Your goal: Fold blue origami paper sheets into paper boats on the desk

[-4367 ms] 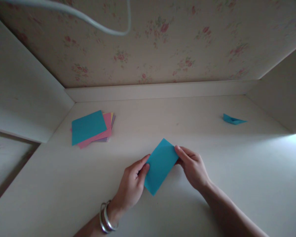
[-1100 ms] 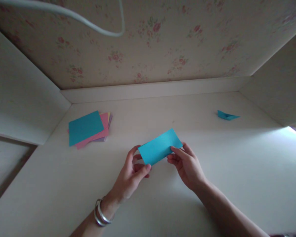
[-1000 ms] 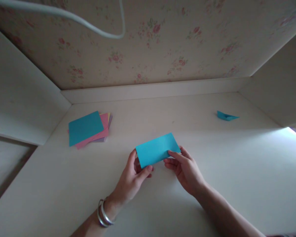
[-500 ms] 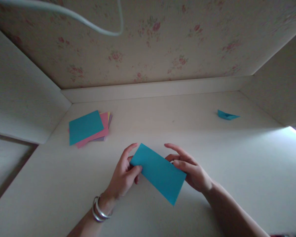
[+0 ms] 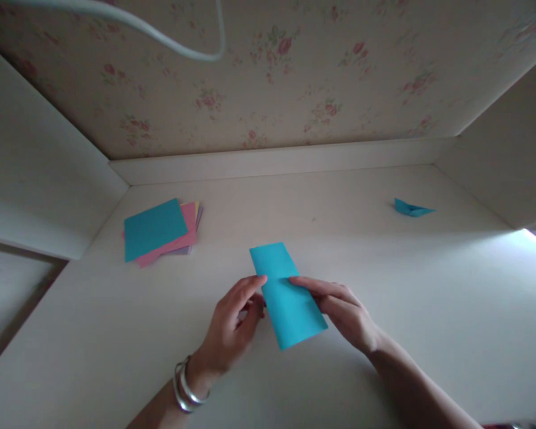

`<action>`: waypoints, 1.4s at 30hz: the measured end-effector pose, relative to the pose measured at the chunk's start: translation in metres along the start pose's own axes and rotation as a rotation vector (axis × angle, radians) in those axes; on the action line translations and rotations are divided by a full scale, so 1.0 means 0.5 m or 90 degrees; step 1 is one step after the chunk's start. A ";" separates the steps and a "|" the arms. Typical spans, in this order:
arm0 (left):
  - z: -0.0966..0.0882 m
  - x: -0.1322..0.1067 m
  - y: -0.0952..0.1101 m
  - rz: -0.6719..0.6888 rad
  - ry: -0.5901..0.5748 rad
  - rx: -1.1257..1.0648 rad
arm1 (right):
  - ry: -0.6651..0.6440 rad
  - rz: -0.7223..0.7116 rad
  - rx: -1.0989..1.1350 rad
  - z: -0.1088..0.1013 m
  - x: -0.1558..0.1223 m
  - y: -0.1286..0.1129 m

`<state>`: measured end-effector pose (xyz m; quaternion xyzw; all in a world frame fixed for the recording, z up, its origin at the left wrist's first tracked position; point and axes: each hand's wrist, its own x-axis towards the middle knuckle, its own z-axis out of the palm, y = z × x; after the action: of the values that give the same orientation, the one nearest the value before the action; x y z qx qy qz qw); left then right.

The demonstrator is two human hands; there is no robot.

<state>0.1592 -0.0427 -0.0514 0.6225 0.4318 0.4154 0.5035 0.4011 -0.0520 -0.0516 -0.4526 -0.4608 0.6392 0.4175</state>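
Observation:
Between my two hands is a blue rectangle of folded paper (image 5: pixel 290 304), tilted with its long sides running from upper left to lower right. My left hand (image 5: pixel 236 322) grips its left edge, the index fingertip on top and the thumb partly hidden beside the edge. On the opposite long edge, my right hand (image 5: pixel 343 310) holds the paper with the index finger laid on its face and the other fingers at or under the edge. Two silver bangles (image 5: pixel 188 387) circle my left wrist.
At the back left lies a stack of coloured paper (image 5: pixel 156 229), blue on top with pink, yellow and purple sheets beneath. A small folded blue paper boat (image 5: pixel 411 208) rests at the back right. A white cable (image 5: pixel 161 39) hangs before the flowered wall (image 5: pixel 295 101).
The blue paper has turned clockwise, so its long sides now stand steeper. Both hands have shifted their hold, with index fingers now on its face. The stack and boat stay put.

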 end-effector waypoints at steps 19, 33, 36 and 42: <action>0.019 -0.006 0.021 -0.039 -0.050 -0.013 | 0.086 -0.231 -0.102 0.043 0.013 -0.004; 0.037 0.012 0.018 -0.237 0.084 -0.052 | 0.304 -0.091 0.063 0.071 0.027 0.015; 0.039 0.010 0.017 -0.238 0.088 -0.060 | 0.314 -0.075 0.083 0.073 0.031 0.014; 0.040 0.004 0.013 -0.254 0.102 -0.081 | 0.340 -0.057 0.079 0.073 0.031 0.016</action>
<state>0.1795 -0.0468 -0.0475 0.4569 0.5576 0.3822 0.5782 0.3613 -0.0467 -0.0563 -0.5577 -0.3142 0.5050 0.5789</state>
